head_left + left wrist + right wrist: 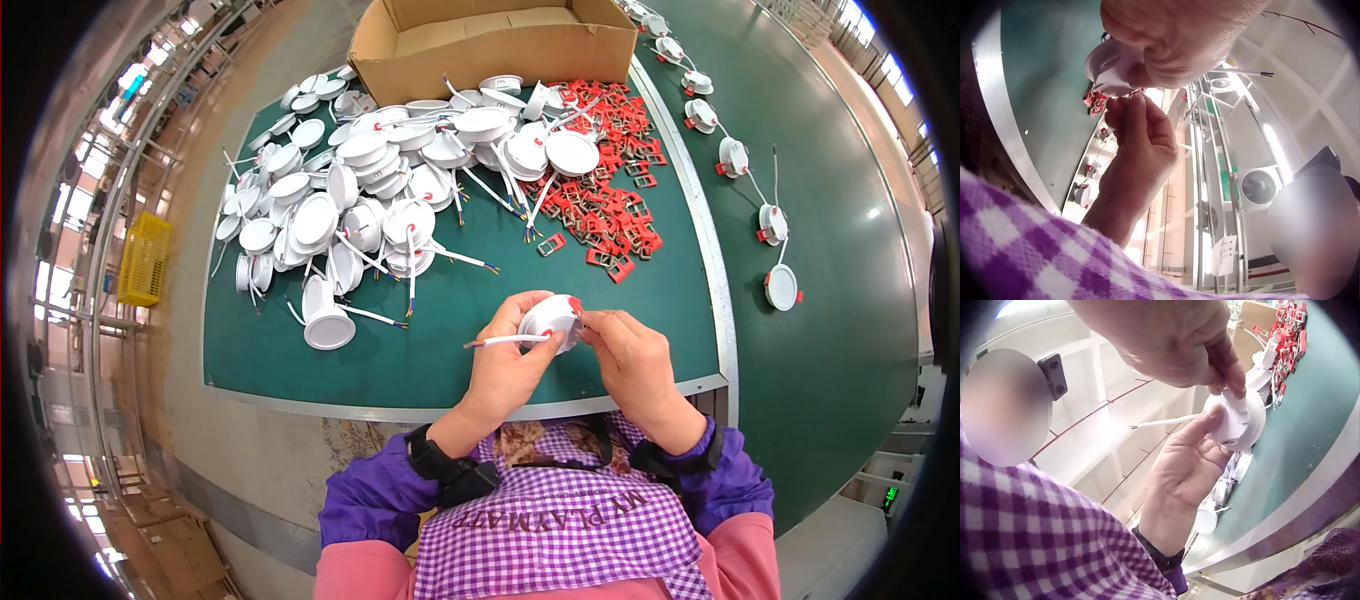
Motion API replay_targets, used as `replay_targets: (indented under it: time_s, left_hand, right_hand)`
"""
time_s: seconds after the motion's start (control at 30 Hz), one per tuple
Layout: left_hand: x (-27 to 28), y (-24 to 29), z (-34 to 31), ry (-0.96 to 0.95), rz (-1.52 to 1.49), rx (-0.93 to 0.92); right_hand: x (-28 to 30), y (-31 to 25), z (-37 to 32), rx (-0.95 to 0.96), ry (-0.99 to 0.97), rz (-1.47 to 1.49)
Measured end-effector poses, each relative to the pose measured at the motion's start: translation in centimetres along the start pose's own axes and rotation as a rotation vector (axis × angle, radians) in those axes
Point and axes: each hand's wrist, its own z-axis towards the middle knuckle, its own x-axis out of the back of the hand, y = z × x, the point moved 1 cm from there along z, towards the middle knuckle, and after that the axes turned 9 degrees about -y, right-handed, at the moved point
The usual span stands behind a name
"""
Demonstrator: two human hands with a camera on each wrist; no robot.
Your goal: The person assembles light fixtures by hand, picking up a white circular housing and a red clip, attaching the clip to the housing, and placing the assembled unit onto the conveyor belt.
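Observation:
My left hand [508, 362] grips a round white lamp [549, 318] above the table's front edge, its thumb on the lamp's side and a white cable sticking out to the left. My right hand [636, 366] has thumb and forefinger pinched together at the lamp's right edge, by a red clip [575, 306]. In the right wrist view the fingertips of the right hand [1172, 347] touch the white lamp [1242, 422], held from below by the left hand [1182, 465]. The left wrist view shows the right hand [1138, 153] close against the lamp [1113, 65].
Many white lamps [365, 150] with cables are heaped on the green table [480, 370], beside a pile of red clips [610, 215]. Behind stands a cardboard box [490, 55]. Along the right, a green surface [840, 350] bears a row of lamps [782, 287].

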Motion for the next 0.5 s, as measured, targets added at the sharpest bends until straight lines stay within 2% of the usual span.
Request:
replay_targets:
  time_s: [0.13,0.23,0.33,0.4,0.43,0.5]
  left_hand:
    - [-0.3,1.0,0.0,0.015,0.087,-0.025]
    - [0.1,1.5,0.1,-0.024,0.158,0.016]
    - [0.3,1.3,0.2,-0.089,0.265,-0.041]
    - [0.4,0.3,0.3,-0.091,0.004,-0.009]
    - [0.4,0.3,0.2,-0.091,0.004,-0.009]
    - [0.4,0.3,0.0,-0.173,-0.058,0.102]
  right_hand:
    - [0.0,0.2,0.0,-0.017,-0.035,-0.022]
    - [-0.3,0.3,0.0,-0.023,-0.008,-0.003]
    - [-0.5,0.5,0.0,0.013,0.054,0.041]
    - [-0.4,0.6,0.0,0.055,0.059,0.055]
    - [-0.4,0.5,0.0,0.056,0.059,0.055]
    - [-0.4,0.3,-0.2,0.030,0.038,0.087]
